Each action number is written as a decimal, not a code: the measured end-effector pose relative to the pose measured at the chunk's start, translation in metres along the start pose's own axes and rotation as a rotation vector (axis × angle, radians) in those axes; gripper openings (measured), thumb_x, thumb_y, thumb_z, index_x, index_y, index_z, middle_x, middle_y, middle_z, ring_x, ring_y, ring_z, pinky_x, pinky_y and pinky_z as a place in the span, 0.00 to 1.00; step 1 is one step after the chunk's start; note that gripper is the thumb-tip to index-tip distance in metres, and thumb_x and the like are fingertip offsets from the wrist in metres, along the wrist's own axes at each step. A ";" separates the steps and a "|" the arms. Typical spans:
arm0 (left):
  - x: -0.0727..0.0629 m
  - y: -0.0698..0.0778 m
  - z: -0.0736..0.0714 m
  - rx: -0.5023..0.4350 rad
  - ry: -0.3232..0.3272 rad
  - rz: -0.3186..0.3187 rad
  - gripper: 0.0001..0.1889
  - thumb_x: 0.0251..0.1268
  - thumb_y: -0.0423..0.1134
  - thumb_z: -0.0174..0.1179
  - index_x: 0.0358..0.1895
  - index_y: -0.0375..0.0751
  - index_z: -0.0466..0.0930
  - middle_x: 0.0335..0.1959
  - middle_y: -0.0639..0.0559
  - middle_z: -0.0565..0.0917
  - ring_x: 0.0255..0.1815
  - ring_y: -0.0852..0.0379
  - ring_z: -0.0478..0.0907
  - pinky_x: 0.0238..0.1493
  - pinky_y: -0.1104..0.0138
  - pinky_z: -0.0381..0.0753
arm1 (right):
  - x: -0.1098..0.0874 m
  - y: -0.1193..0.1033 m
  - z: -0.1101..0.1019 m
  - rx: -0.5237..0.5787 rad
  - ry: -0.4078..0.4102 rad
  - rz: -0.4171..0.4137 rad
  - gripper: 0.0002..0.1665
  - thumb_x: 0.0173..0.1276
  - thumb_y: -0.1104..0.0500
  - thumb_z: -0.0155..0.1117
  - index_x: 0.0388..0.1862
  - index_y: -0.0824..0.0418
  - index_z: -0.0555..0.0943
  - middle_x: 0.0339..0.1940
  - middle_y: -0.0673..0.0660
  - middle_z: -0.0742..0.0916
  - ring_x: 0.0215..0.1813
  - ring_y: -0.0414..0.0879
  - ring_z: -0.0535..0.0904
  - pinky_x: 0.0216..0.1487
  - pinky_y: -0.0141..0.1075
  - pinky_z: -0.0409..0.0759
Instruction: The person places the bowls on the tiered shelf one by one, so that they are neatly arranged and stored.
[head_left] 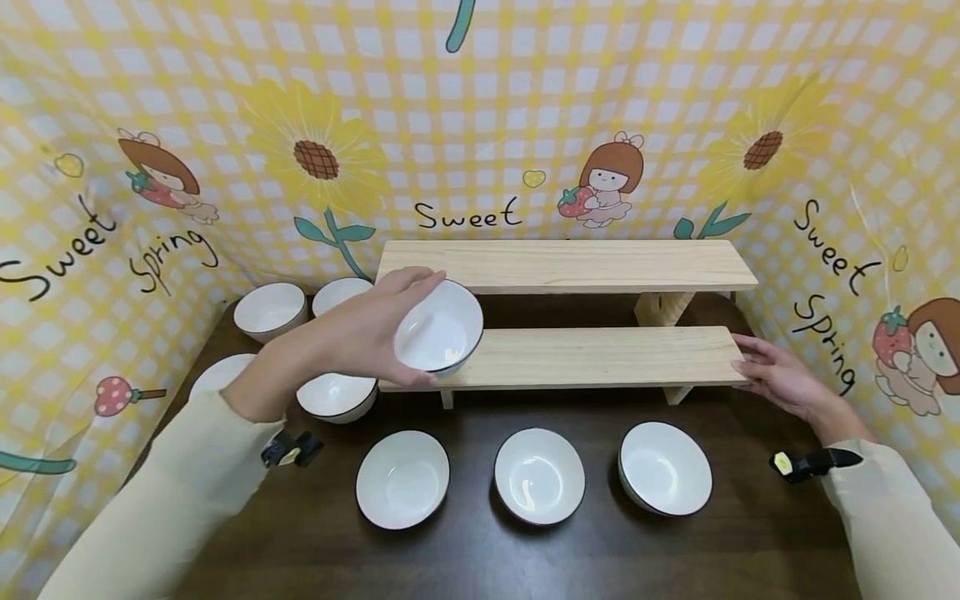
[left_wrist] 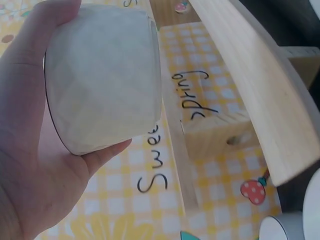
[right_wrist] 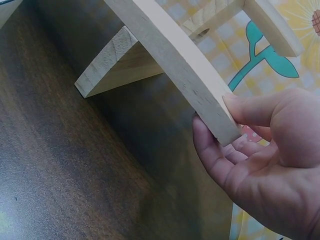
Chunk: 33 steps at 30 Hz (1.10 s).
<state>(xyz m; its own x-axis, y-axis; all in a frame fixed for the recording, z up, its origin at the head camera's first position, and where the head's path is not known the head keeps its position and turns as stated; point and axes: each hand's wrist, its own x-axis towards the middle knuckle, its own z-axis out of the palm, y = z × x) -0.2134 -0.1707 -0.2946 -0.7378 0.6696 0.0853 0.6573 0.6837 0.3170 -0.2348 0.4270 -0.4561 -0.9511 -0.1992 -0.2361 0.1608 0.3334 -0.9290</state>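
My left hand (head_left: 375, 325) grips a white bowl (head_left: 442, 329) with a dark rim, thumb and fingers spread round its side. In the head view the bowl overlaps the left end of the lower shelf board (head_left: 585, 358) of a two-step wooden rack. The left wrist view shows the bowl's pale outer wall (left_wrist: 105, 80) against the palm. At the other end of the lower board, my right hand (head_left: 780, 375) pinches its corner; in the right wrist view the thumb lies on top of the board (right_wrist: 185, 65) and the fingers curl under it.
Three white bowls stand in a front row: left (head_left: 402, 480), middle (head_left: 539, 477) and right (head_left: 665, 468). Several more bowls, one by the rack's left end (head_left: 337, 395), sit at the left on the dark table (head_left: 480, 558). The upper board (head_left: 562, 265) rises behind. Checked cloth (head_left: 480, 108) surrounds the table.
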 end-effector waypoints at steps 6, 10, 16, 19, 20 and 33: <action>0.030 0.009 0.000 -0.026 0.007 0.021 0.64 0.43 0.64 0.77 0.82 0.41 0.52 0.78 0.41 0.57 0.75 0.44 0.59 0.66 0.50 0.72 | 0.000 -0.001 0.000 -0.010 0.005 0.005 0.42 0.81 0.63 0.51 0.80 0.76 0.40 0.54 0.53 0.77 0.47 0.34 0.81 0.47 0.35 0.82; 0.049 0.017 0.000 -0.064 0.008 0.044 0.64 0.42 0.63 0.77 0.82 0.41 0.52 0.78 0.42 0.57 0.75 0.45 0.60 0.66 0.50 0.72 | -0.001 -0.001 0.002 -0.016 0.007 0.004 0.42 0.82 0.63 0.51 0.80 0.76 0.41 0.56 0.59 0.77 0.47 0.34 0.81 0.47 0.35 0.82; 0.077 0.027 0.000 -0.078 0.009 0.084 0.63 0.43 0.64 0.77 0.81 0.39 0.54 0.77 0.42 0.58 0.75 0.47 0.58 0.68 0.53 0.70 | -0.002 -0.002 0.003 -0.051 0.014 -0.006 0.40 0.82 0.64 0.49 0.80 0.76 0.41 0.67 0.81 0.65 0.47 0.33 0.81 0.48 0.36 0.82; 0.089 0.034 -0.001 -0.074 0.000 0.086 0.64 0.43 0.65 0.76 0.82 0.40 0.52 0.78 0.42 0.58 0.76 0.48 0.57 0.70 0.54 0.67 | -0.002 -0.002 0.003 -0.050 0.014 -0.006 0.40 0.83 0.64 0.48 0.80 0.76 0.40 0.69 0.84 0.63 0.46 0.32 0.80 0.48 0.36 0.82; 0.094 0.036 -0.002 -0.074 -0.002 0.087 0.64 0.43 0.65 0.76 0.82 0.40 0.52 0.78 0.43 0.58 0.76 0.49 0.57 0.70 0.55 0.67 | -0.001 -0.002 0.002 -0.051 0.013 -0.006 0.40 0.83 0.64 0.48 0.80 0.76 0.40 0.69 0.84 0.62 0.46 0.32 0.80 0.48 0.36 0.82; 0.152 0.065 0.004 -0.066 0.022 0.177 0.62 0.46 0.65 0.75 0.82 0.45 0.52 0.74 0.45 0.63 0.70 0.51 0.62 0.66 0.59 0.70 | -0.001 -0.002 0.003 -0.036 0.017 -0.010 0.40 0.82 0.65 0.48 0.80 0.77 0.40 0.71 0.86 0.58 0.46 0.31 0.79 0.47 0.34 0.82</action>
<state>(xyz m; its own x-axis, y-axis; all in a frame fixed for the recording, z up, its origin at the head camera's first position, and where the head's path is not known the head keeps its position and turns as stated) -0.2824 -0.0231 -0.2652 -0.6154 0.7706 0.1657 0.7659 0.5349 0.3568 -0.2334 0.4235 -0.4546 -0.9569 -0.1869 -0.2221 0.1424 0.3645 -0.9203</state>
